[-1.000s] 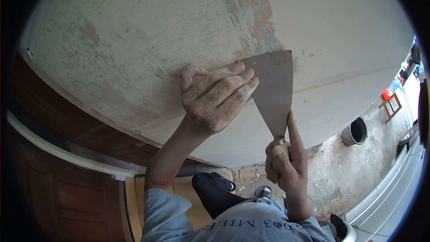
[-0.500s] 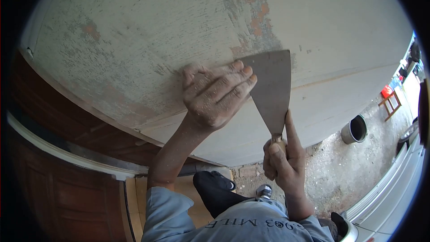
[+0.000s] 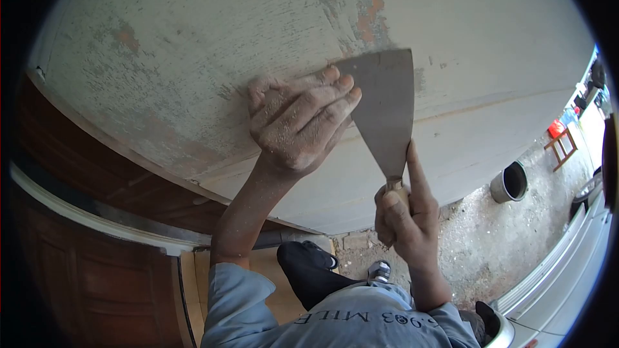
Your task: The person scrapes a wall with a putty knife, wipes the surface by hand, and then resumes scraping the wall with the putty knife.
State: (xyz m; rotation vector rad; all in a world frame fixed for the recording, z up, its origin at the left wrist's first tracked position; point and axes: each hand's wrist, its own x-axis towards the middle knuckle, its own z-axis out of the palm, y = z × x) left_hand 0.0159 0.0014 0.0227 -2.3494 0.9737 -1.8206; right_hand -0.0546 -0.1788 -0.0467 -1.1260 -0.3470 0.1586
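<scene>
My right hand (image 3: 405,219) is closed around the short handle of a wide scraper (image 3: 382,100), its index finger stretched along the edge of the metal blade. The blade points up, its broad end against a worn, pale painted surface (image 3: 245,19) overhead. Dusty and with its back toward me, my left hand (image 3: 300,119) has its fingers extended, the tips resting on the left side of the blade. Its thumb is hidden. Grey and orange-pink patches show through the paint around the blade's broad end.
A panelled brown wooden door (image 3: 97,270) stands at lower left. On the debris-strewn ground at right are a dark-mouthed bucket (image 3: 509,183) and a small wooden stool (image 3: 561,149). A pale vehicle (image 3: 567,270) is at lower right. My feet are below.
Both hands and the scraper have moved a little up and left across the painted surface. The right hand still holds the handle, and the left fingers remain on the blade.
</scene>
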